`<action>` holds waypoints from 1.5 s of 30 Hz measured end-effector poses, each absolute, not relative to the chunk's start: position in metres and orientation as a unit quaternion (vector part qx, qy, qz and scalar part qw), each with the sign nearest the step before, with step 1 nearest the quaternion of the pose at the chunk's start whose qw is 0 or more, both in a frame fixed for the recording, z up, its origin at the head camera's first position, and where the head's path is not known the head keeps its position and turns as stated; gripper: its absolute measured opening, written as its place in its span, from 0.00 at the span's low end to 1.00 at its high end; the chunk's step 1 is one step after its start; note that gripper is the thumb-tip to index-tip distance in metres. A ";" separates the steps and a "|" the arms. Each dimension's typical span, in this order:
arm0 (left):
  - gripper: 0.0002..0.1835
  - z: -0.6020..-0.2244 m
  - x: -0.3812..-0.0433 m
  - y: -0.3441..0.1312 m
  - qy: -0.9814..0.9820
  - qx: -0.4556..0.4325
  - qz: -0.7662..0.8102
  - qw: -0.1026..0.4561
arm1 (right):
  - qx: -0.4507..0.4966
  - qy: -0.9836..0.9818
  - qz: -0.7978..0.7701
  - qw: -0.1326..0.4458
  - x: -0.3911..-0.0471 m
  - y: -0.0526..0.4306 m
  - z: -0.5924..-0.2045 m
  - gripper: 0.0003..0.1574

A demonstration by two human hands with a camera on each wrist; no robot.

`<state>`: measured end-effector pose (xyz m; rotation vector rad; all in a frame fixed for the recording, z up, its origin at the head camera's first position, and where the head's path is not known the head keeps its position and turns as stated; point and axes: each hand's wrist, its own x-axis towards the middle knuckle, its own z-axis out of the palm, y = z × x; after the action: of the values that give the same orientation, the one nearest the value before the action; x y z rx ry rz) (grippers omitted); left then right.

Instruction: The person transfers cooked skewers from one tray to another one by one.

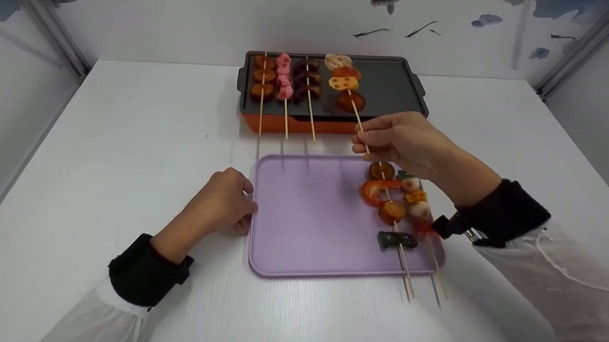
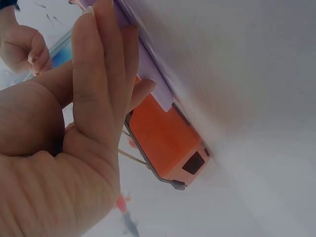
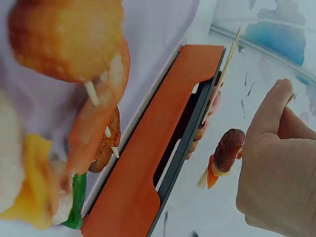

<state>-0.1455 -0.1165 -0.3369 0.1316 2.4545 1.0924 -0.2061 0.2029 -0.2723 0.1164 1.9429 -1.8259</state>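
Observation:
My right hand (image 1: 404, 141) pinches the stick of a food skewer (image 1: 344, 83) between thumb and fingertips. This skewer carries a pale piece, an orange-red piece, a spotted yellow piece and a brown round, all over the right half of the black grill plate (image 1: 388, 88). In the right wrist view, its brown round (image 3: 229, 150) hangs beside the hand (image 3: 276, 163). At the left rim of the lilac tray (image 1: 303, 216), my left hand (image 1: 227, 201) holds the edge. The left wrist view shows the fingers (image 2: 94, 64) against the tray side.
Three skewers lie side by side on the grill's left: brown rounds (image 1: 263, 76), pink pieces (image 1: 284, 79) and dark purple pieces (image 1: 307, 77). Two more, a shrimp skewer (image 1: 391, 212) and a mixed skewer (image 1: 417, 197), lie along the tray's right side, sticks past its front edge.

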 end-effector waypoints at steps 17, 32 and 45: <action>0.04 -0.334 -0.143 -0.114 0.891 0.031 0.390 0.230 | 0.005 0.700 -0.648 0.299 -0.111 0.242 -0.291 0.25; 0.04 -0.336 -0.144 -0.117 0.887 0.045 0.401 0.226 | 0.023 0.681 -0.643 0.350 -0.067 0.244 -0.313 0.22; 0.24 -0.334 -0.144 -0.118 0.886 0.043 0.399 0.231 | 0.012 0.695 -0.609 0.381 -0.058 0.231 -0.328 0.21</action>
<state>-0.1444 -0.1183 -0.3341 0.1186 2.4363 1.0977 -0.0581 0.2308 -0.3282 0.0318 1.7741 -1.5548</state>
